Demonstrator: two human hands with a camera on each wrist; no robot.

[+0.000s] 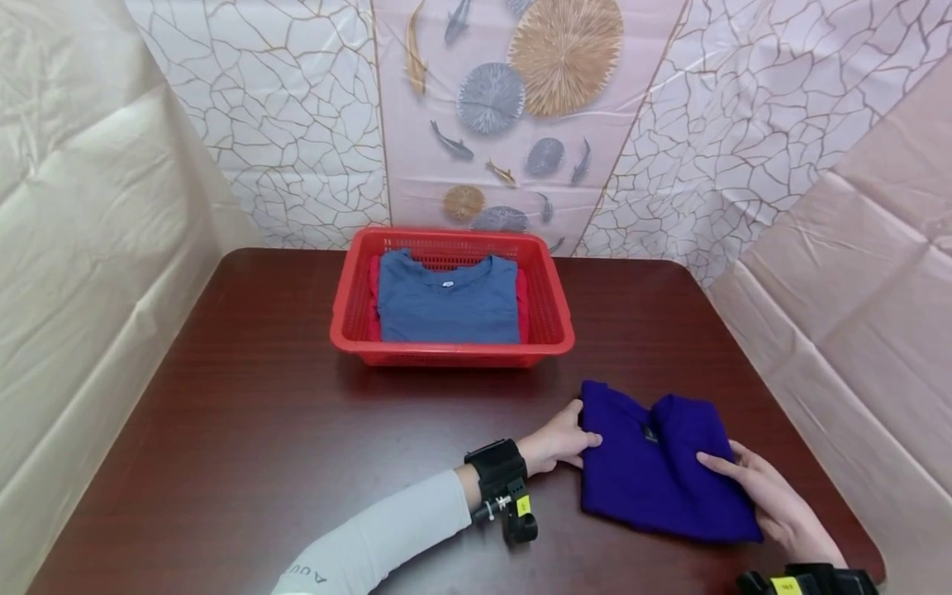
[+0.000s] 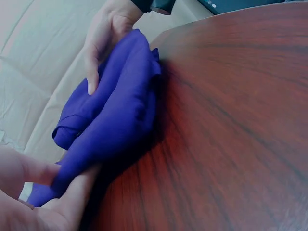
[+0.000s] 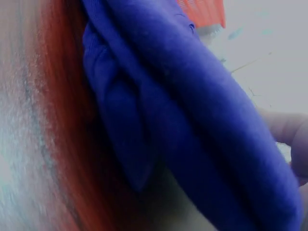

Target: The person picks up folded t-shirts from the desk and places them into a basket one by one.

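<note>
A folded dark blue-purple shirt point(image 1: 632, 471) is held at the right of the table, its collar and small neck label facing the back. My left hand point(image 1: 559, 438) grips its left edge, thumb on top and fingers beneath. On the opposite edge, my right hand point(image 1: 773, 500) holds the cloth with the thumb over it; its other fingers are partly hidden. In the left wrist view the shirt point(image 2: 110, 106) bends between both hands and appears lifted off the table. The right wrist view shows the thick folded layers of the shirt point(image 3: 192, 106) close up.
A red plastic basket point(image 1: 452, 355) stands at the back middle of the brown table point(image 1: 260, 413). Inside it lies a folded grey-blue T-shirt point(image 1: 449, 310) on top of a red garment point(image 1: 523, 306). Cloth drapes point(image 1: 89, 248) enclose the table's sides and back.
</note>
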